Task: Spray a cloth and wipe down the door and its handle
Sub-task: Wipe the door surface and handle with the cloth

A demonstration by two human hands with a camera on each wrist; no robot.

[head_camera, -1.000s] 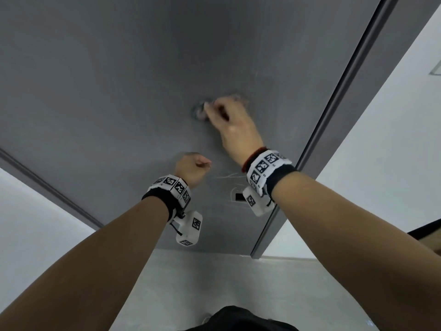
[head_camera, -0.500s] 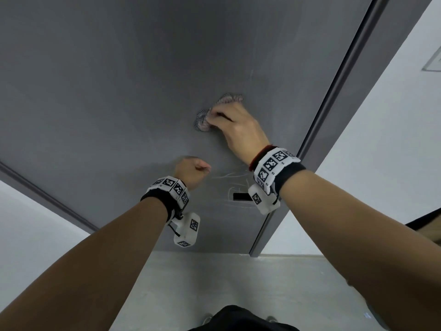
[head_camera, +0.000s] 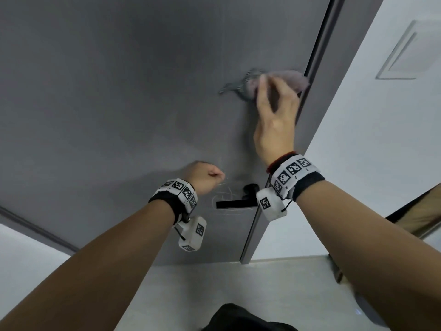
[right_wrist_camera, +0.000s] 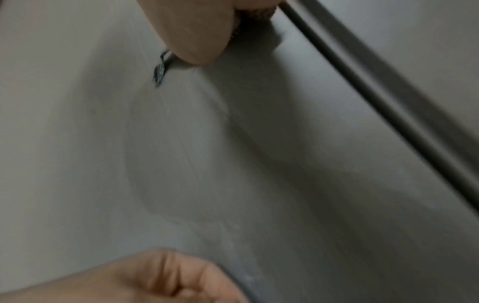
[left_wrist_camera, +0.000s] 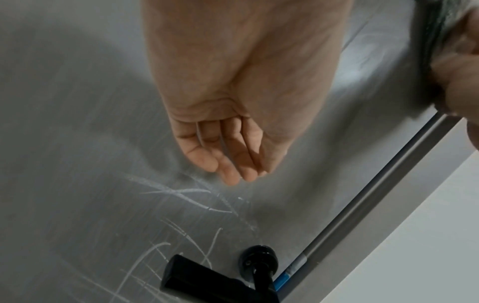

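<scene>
A grey door (head_camera: 119, 91) fills the head view, with a black lever handle (head_camera: 236, 203) low on its right side. My right hand (head_camera: 274, 111) holds a grey patterned cloth (head_camera: 248, 84) against the door, high up by its right edge. The hand and cloth are motion-blurred. My left hand (head_camera: 205, 177) hovers at the door just above and left of the handle. In the left wrist view its fingers (left_wrist_camera: 228, 164) are loosely curled and hold nothing. White scribble marks (left_wrist_camera: 181, 192) cover the door around the handle (left_wrist_camera: 207, 280). A cloth corner (right_wrist_camera: 159, 74) pokes out under my right hand (right_wrist_camera: 189, 30).
The door's dark edge strip (head_camera: 317, 56) runs just right of the cloth, with a white wall (head_camera: 358, 139) beyond it. A pale floor (head_camera: 214, 287) lies below. A white wall panel (head_camera: 23, 259) borders the door at lower left.
My right hand has swept the cloth to the right across the door, from mid-panel toward the door's right edge. The left hand has stayed near the handle.
</scene>
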